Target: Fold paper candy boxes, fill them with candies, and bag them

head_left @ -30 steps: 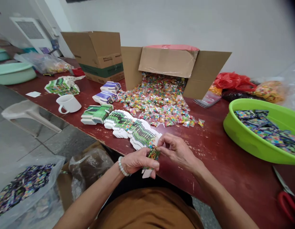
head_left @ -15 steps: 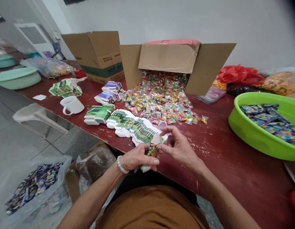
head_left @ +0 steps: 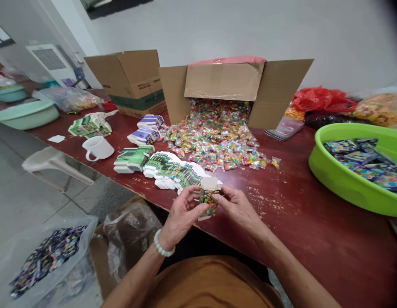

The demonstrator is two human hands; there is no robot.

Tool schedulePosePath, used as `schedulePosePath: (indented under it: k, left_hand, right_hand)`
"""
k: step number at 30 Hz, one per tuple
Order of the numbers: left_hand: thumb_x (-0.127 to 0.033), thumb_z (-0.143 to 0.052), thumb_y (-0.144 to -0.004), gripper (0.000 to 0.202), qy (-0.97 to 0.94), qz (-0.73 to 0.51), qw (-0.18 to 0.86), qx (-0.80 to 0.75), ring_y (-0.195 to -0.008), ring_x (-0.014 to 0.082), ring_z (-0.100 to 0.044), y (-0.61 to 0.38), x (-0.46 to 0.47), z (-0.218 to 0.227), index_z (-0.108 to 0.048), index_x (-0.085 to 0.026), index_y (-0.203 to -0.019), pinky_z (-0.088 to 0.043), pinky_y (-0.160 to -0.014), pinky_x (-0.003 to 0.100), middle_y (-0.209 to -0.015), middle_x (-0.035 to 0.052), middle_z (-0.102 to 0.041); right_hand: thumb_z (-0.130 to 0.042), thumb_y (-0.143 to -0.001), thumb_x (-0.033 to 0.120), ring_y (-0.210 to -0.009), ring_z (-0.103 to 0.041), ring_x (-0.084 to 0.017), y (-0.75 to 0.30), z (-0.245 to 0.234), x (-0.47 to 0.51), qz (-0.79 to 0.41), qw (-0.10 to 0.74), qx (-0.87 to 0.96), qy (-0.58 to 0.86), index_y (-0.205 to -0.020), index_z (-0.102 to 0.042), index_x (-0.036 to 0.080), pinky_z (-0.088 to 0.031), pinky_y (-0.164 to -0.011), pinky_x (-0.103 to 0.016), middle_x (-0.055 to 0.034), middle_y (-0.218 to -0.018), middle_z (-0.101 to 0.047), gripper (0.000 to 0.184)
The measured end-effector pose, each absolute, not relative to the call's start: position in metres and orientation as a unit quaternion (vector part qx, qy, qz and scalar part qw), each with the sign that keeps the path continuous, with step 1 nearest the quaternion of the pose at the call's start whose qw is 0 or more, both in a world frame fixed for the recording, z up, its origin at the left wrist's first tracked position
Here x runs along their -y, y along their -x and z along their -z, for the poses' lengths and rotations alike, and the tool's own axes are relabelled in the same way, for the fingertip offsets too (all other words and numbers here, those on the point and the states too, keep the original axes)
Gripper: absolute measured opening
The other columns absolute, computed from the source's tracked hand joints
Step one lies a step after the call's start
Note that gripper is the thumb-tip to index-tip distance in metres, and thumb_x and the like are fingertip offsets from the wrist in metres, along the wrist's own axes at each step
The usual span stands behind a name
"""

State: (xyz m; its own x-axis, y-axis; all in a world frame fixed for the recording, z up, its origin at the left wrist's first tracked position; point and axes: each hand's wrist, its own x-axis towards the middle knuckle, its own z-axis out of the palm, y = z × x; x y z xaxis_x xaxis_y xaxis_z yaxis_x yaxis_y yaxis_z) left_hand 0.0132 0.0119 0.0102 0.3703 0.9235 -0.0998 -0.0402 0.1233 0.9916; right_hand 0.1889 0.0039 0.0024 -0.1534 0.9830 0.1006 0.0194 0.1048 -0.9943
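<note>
While both hands meet just above the near edge of the red surface (head_left: 297, 214), they hold a small printed carton (head_left: 209, 202) between them. The left hand (head_left: 182, 214) has its fingers closed in narrowly along the carton's left side, thumb at the lower front; a pale bead bracelet (head_left: 163, 246) circles that wrist. The right hand (head_left: 239, 209) grips the right side, its thumb on the printed front and its other fingers partly hidden behind, so how far these reach cannot be told. The carton stands roughly upright, a white flap (head_left: 209, 183) raised at its top. Just beyond it, flat cartons (head_left: 190, 174) lie fanned in an overlapping row, with a green stack (head_left: 134, 158) at the row's left end and purple stacks (head_left: 143, 136) behind that. A white mug (head_left: 102, 148) stands to the left of the green stack. Behind the row, wrapped candies (head_left: 217, 141) spill onto the surface from an open box (head_left: 224, 81), beside which stands another box (head_left: 136, 81). On the right, a green tub (head_left: 348, 188) holds dark packets (head_left: 365, 164). Below the surface, at left, more packets (head_left: 51, 259) lie in a clear bag (head_left: 57, 288), near a pale stool (head_left: 51, 160).
</note>
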Motion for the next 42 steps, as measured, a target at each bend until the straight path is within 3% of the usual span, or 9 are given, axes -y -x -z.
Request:
schedulePosePath:
  k: [3, 6, 13, 17, 22, 27, 30, 36, 42]
  left_hand:
    - [-0.027, -0.073, -0.075, 0.056, -0.512, -0.439, 0.608, -0.419, -0.069, 0.0108, -0.063, -0.017, -0.004, -0.008, -0.042, -0.025, -0.121, -0.053, -0.065, 0.023, -0.084, -0.0034, -0.061]
    - [-0.026, -0.07, -0.077, 0.062, -0.524, -0.468, 0.578, -0.415, -0.071, 0.0115, -0.063, -0.022, 0.0, -0.006, -0.037, -0.028, -0.13, -0.054, -0.065, 0.023, -0.086, -0.0028, -0.06]
    - [-0.034, -0.065, -0.082, 0.035, -0.562, -0.419, 0.569, -0.43, -0.073, 0.0141, -0.063, -0.018, -0.009, -0.006, -0.057, -0.022, -0.114, -0.052, -0.067, 0.024, -0.089, 0.0017, -0.067]
    - [-0.041, -0.065, -0.08, 0.03, -0.549, -0.398, 0.574, -0.459, -0.07, 0.0146, -0.061, -0.016, -0.015, -0.006, -0.063, -0.018, -0.1, -0.05, -0.061, 0.023, -0.082, 0.0025, -0.067]
    - [-0.043, -0.069, -0.077, 0.032, -0.516, -0.38, 0.602, -0.476, -0.059, 0.0118, -0.058, -0.017, -0.016, -0.008, -0.063, -0.016, -0.092, -0.048, -0.052, 0.021, -0.074, 0.0012, -0.065]
    - [-0.034, -0.079, -0.069, 0.044, -0.437, -0.428, 0.665, -0.429, -0.061, 0.0089, -0.059, -0.019, -0.014, -0.008, -0.055, -0.022, -0.103, -0.048, -0.054, 0.018, -0.078, -0.0043, -0.064]
    - [-0.041, -0.074, -0.075, 0.046, -0.358, -0.403, 0.75, -0.383, -0.067, 0.011, -0.063, -0.023, -0.01, -0.004, -0.052, -0.024, -0.111, -0.052, -0.062, 0.023, -0.083, -0.0028, -0.065]
    - [-0.066, -0.047, -0.084, 0.054, -0.299, -0.297, 0.813, -0.402, -0.043, 0.0128, -0.058, -0.032, -0.006, 0.002, -0.06, -0.014, -0.084, -0.047, -0.042, 0.023, -0.065, 0.0039, -0.064]
    - [-0.066, -0.045, -0.085, 0.057, -0.381, -0.312, 0.763, -0.419, -0.042, 0.0116, -0.057, -0.037, -0.004, -0.002, -0.062, -0.012, -0.082, -0.044, -0.041, 0.022, -0.065, 0.006, -0.066]
  right_hand:
    - [-0.063, -0.083, 0.033, -0.086, -0.063, -0.02, -0.184, -0.001, 0.0, -0.528, 0.513, 0.512, 0.443, -0.118, -0.058, 0.023, -0.05, -0.079, -0.032, -0.0019, -0.095, -0.069, 0.037]
    - [-0.068, -0.078, 0.035, -0.074, -0.063, -0.016, -0.172, 0.001, 0.004, -0.546, 0.569, 0.403, 0.466, -0.121, -0.045, 0.025, -0.051, -0.066, -0.028, 0.001, -0.084, -0.066, 0.05]
    - [-0.063, -0.083, 0.039, -0.076, -0.058, -0.016, -0.17, 0.008, 0.002, -0.45, 0.583, 0.468, 0.489, -0.093, -0.061, 0.021, -0.046, -0.069, -0.026, -0.0004, -0.084, -0.064, 0.021]
    - [-0.066, -0.078, 0.043, -0.064, -0.052, -0.013, -0.182, 0.009, -0.007, -0.492, 0.535, 0.469, 0.501, -0.071, -0.06, 0.018, -0.043, -0.064, -0.026, 0.0014, -0.067, -0.058, 0.027]
    - [-0.079, -0.063, 0.038, -0.062, -0.054, -0.011, -0.186, 0.006, -0.011, -0.588, 0.543, 0.392, 0.454, -0.09, -0.063, 0.019, -0.046, -0.062, -0.025, 0.004, -0.069, -0.058, 0.037]
    - [-0.067, -0.079, 0.035, -0.072, -0.059, -0.015, -0.189, 0.005, -0.006, -0.497, 0.502, 0.535, 0.463, -0.082, -0.068, 0.018, -0.047, -0.07, -0.028, -0.0012, -0.076, -0.065, 0.018]
    - [-0.061, -0.084, 0.031, -0.077, -0.06, -0.017, -0.19, 0.004, -0.003, -0.377, 0.527, 0.59, 0.481, -0.083, -0.07, 0.02, -0.047, -0.073, -0.029, -0.0031, -0.081, -0.065, 0.013]
    - [-0.057, -0.089, 0.031, -0.089, -0.064, -0.019, -0.19, -0.001, 0.002, -0.374, 0.484, 0.639, 0.467, -0.088, -0.07, 0.022, -0.049, -0.082, -0.033, -0.0048, -0.098, -0.07, 0.015]
    - [-0.071, -0.075, 0.035, -0.043, -0.058, -0.012, -0.193, -0.003, -0.006, -0.593, 0.448, 0.489, 0.457, -0.084, -0.063, 0.018, -0.046, -0.043, -0.025, -0.0004, -0.071, -0.068, 0.021]
